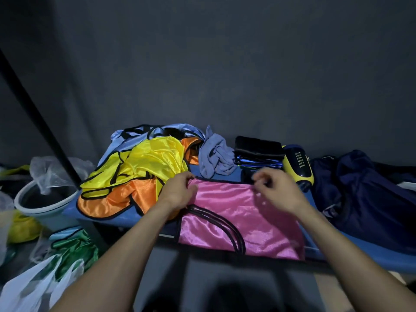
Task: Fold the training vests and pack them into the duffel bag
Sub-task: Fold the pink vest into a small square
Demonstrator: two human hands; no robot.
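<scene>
Two bare forearms reach in from the near edge; the left hand [180, 190] and right hand [275, 190] each pinch the far hem of one pink vest [238, 212]. Shiny, black-trimmed, it lies flat, centre. Left: one yellow vest [155, 158], one orange vest [117, 199]; right: dark blue duffel bag [364, 190].

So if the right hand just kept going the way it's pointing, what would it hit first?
Probably the folded dark stack just beyond the pink vest that the right hand pinches at its far edge. The yellow-and-black shoe lies slightly to the right. Depth is hard to judge.
</scene>
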